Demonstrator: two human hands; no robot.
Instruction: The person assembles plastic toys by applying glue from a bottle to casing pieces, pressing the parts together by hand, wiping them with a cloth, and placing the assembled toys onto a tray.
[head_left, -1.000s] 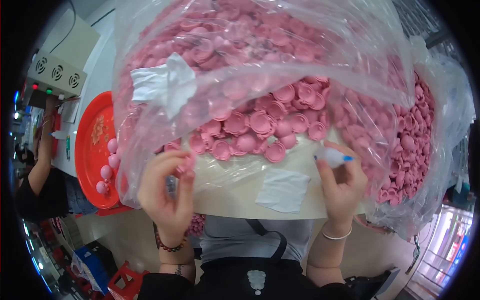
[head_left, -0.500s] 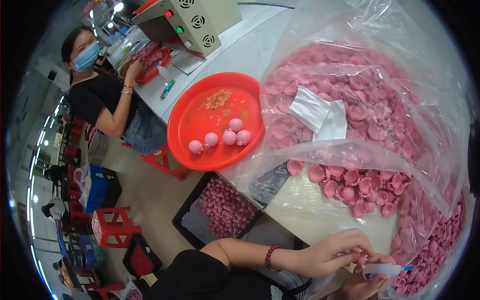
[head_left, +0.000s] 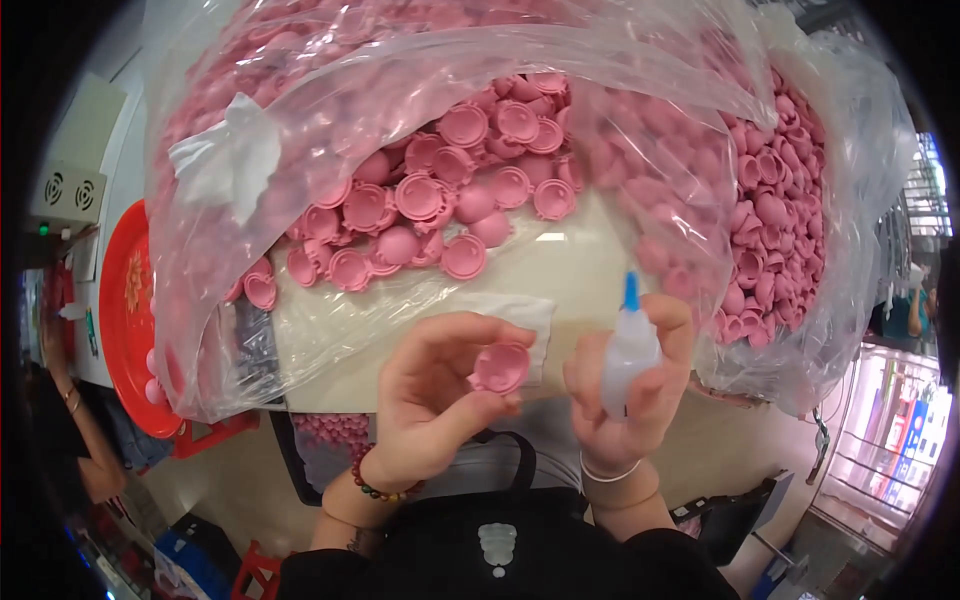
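Note:
Pinched between the thumb and fingers of my left hand [head_left: 425, 390] is a pink plastic half-shell [head_left: 501, 368], its hollow side facing up. My right hand [head_left: 655, 405] is wrapped round a small translucent squeeze bottle [head_left: 630, 360]. Its blue nozzle [head_left: 631, 290] points up and away from me, apart from the half-shell. Both hands are over the near edge of the table. Just beyond them lies a white cloth or tissue [head_left: 530, 315], and past it a loose heap of pink half-shells [head_left: 420, 200].
A large clear plastic bag [head_left: 590, 60] full of pink half-shells spreads across the back and right. A white tissue [head_left: 230, 155] rests on it. At the left are a red basin [head_left: 118, 290], a machine [head_left: 75, 165] and a co-worker's arm [head_left: 80, 420]. Below the table edge sits a bin of pink pieces [head_left: 333, 430].
The view has swung to the right and down, so the basin and co-worker now sit at the left rim. My hands have moved apart, and the bottle has turned from sideways to upright.

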